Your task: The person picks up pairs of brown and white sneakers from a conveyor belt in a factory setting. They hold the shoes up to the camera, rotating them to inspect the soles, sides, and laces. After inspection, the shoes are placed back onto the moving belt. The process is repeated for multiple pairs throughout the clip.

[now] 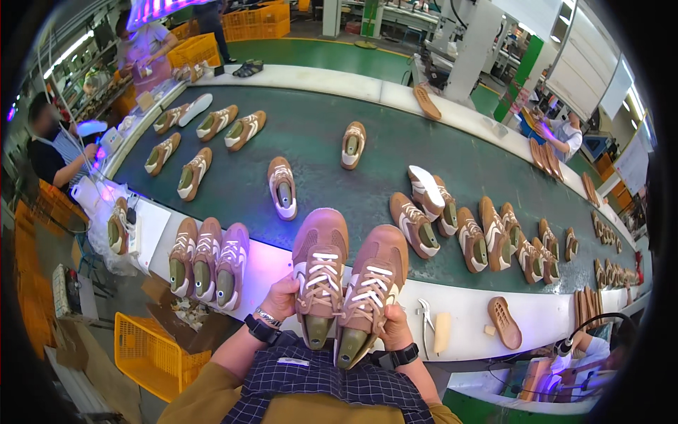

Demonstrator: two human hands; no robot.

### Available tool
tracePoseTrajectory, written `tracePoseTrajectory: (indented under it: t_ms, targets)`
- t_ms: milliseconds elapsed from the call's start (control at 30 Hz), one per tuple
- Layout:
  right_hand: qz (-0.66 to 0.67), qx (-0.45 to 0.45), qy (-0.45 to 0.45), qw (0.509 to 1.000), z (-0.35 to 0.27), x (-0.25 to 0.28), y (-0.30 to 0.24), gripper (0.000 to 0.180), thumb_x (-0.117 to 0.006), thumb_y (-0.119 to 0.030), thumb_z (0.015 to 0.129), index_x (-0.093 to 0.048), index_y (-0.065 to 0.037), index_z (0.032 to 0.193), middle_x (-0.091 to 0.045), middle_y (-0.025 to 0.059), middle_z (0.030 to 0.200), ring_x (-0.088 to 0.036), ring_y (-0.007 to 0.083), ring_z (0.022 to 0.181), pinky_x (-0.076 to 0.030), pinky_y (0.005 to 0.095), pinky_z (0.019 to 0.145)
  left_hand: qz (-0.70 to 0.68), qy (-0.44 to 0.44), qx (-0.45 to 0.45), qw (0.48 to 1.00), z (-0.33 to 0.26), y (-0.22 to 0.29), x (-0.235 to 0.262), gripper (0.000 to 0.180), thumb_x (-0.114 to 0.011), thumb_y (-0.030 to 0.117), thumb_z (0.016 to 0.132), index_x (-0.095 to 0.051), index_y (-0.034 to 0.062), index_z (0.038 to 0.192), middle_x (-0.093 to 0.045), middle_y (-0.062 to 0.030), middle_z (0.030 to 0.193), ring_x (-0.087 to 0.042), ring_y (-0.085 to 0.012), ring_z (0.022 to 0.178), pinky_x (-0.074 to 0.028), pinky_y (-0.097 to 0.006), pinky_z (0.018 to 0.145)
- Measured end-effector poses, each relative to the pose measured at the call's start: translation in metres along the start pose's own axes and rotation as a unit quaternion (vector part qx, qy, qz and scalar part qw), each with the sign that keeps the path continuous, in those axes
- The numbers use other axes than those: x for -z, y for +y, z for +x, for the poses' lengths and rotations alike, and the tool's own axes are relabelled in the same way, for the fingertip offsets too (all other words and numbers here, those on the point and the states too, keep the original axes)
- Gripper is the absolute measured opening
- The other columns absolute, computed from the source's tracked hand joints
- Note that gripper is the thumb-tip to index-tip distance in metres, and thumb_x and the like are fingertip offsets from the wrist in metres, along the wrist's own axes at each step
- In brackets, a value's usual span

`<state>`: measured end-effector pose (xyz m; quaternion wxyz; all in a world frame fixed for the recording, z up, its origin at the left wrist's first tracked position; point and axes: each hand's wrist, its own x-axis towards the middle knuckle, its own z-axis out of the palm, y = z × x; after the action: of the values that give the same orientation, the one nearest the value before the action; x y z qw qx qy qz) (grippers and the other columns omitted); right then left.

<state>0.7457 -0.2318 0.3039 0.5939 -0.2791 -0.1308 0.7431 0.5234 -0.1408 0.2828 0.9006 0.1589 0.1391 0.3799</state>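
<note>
Two brown lace-up sneakers with white laces are held up side by side before me, toes pointing away. My left hand (280,298) is closed on the outer side of the left sneaker (321,265). Closed around the heel side of the right sneaker (374,279) is my right hand (397,326). An olive shoe last (351,346) fills the right sneaker's opening, and a similar one sits in the left. To the left, a row of three like sneakers (206,260) stands on the white ledge. Pliers (425,326) lie to the right of my right hand.
A dark green conveyor belt (339,191) carries many more sneakers. On the near ledge lie a cream block (442,332) and a brown sole (504,323). A yellow crate (152,360) stands at lower left. Co-workers sit at the left (60,152) and far right (565,134).
</note>
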Motion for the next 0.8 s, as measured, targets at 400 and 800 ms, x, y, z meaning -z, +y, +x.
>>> tracePoseTrajectory:
  t_ms: [400, 800]
  targets:
    - [0.061, 0.201, 0.143, 0.967, 0.017, -0.011, -0.045, 0.046, -0.059, -0.018, 0.083, -0.046, -0.004, 0.124, -0.055, 0.0099, 0.119, -0.053, 0.0248, 0.111, -0.044, 0.0424, 0.096, -0.15, 0.142, -0.128, 0.97, 0.024, 0.011, -0.013, 0.047, -0.056, 0.017, 0.08, -0.044, 0.0046, 0.124, -0.052, -0.0105, 0.122, -0.049, -0.0269, 0.116, -0.039, -0.044, 0.101]
    - [0.094, 0.181, 0.248, 0.947, 0.008, 0.002, -0.019, 0.041, -0.058, -0.022, 0.086, -0.047, -0.006, 0.122, -0.055, 0.011, 0.119, -0.055, 0.0268, 0.108, -0.05, 0.0459, 0.089, -0.099, 0.265, -0.122, 0.951, 0.013, -0.008, -0.004, 0.044, -0.06, 0.018, 0.079, -0.047, 0.0064, 0.12, -0.054, -0.0089, 0.118, -0.05, -0.026, 0.112, -0.043, -0.044, 0.096]
